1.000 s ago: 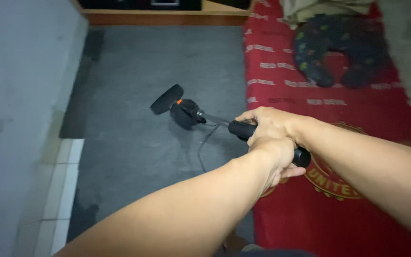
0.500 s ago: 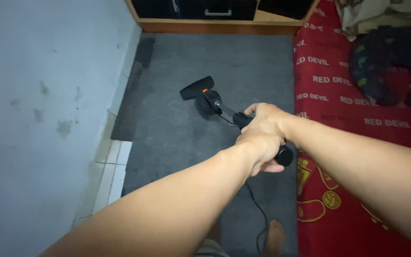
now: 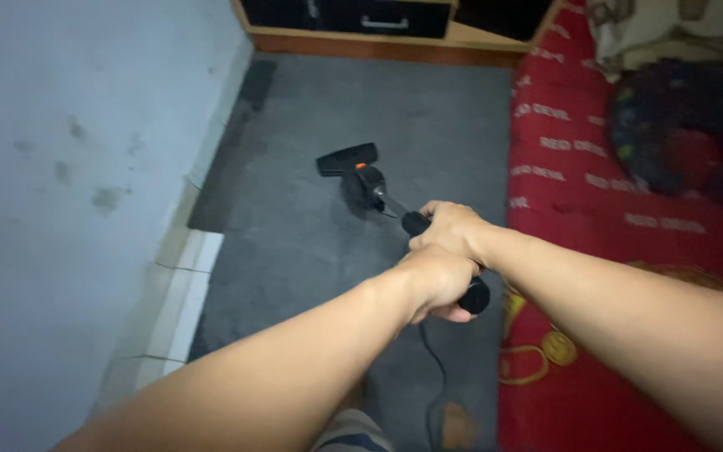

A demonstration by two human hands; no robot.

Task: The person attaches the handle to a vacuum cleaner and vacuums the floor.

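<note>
Both my hands grip the black handle (image 3: 475, 295) of a stick vacuum cleaner. My left hand (image 3: 435, 279) wraps the handle near its end, and my right hand (image 3: 453, 229) holds it just ahead, closer to the shaft. The vacuum's black head (image 3: 346, 159), with an orange mark behind it, rests flat on the grey carpet (image 3: 320, 243) ahead of me. Its black cord (image 3: 438, 377) hangs from the handle down to the floor.
A pale wall (image 3: 60, 167) with a white tiled base runs along the left. A red blanket with printed emblems (image 3: 629, 218) lies on the right, with a dark neck pillow (image 3: 679, 134) on it. A wooden cabinet with dark drawers (image 3: 387, 21) stands at the far end.
The vacuum head has moved left and farther along the carpet, turning square to me. My view shifted left, showing more of the wall, and my hands came slightly lower.
</note>
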